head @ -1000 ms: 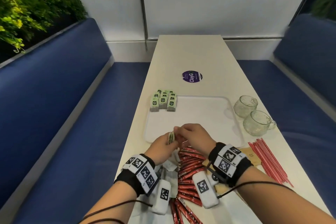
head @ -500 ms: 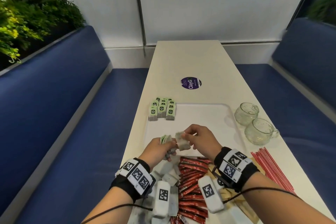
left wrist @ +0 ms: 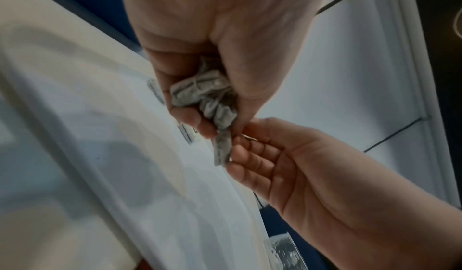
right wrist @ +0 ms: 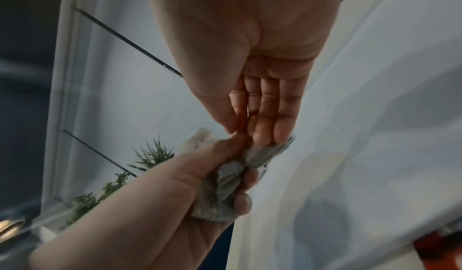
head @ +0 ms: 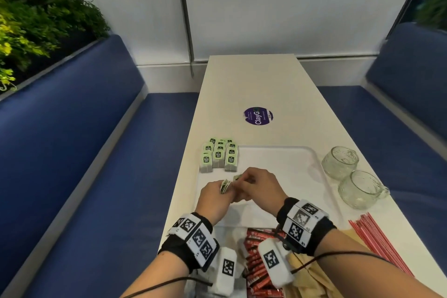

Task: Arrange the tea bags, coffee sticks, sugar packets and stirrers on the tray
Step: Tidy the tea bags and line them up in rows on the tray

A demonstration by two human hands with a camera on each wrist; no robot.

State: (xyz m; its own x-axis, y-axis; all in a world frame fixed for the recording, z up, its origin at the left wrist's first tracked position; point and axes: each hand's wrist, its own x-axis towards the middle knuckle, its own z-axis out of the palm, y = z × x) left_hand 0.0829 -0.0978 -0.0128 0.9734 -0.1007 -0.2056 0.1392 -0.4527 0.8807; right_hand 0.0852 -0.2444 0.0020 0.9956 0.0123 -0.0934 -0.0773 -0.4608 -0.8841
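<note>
Both hands met above the white tray (head: 312,164): left hand (head: 215,197) clutched a bundle of tea bags (left wrist: 210,100), right hand (head: 256,189) pinched one. More tea bags (head: 219,155) sat at its far-left corner on a long cream table (head: 254,80) between blue benches (head: 72,152).

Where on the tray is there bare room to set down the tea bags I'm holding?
The tray is bare across its middle and right side, from the tea bag rows in its far left corner over to the rim by the glass cups. The near edge is crowded: both hands hover there, and coffee sticks lie piled on the table just short of it.
</note>
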